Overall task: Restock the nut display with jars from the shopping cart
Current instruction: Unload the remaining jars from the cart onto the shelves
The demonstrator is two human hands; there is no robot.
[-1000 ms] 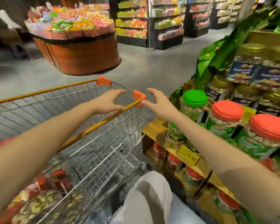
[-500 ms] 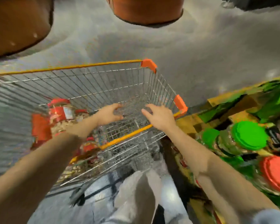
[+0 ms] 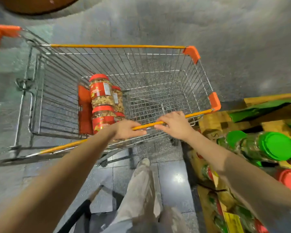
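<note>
Since the earlier frame the view has tipped further downward, and both hands have closed onto the near rail (image 3: 146,126) of the shopping cart (image 3: 118,46). The left hand (image 3: 128,130) wraps it with the thumb beneath, and the right hand (image 3: 175,126) curls its fingers over it. Red-lidded jars (image 3: 101,91) of nuts lie clustered in the basket, just beyond the left hand. The nut display (image 3: 213,121), with green-lidded jars (image 3: 275,145), stands right of the right hand.

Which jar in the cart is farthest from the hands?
The jar whose red lid is topmost in the view; the other jars sit closer to the left hand and right hand.
</note>
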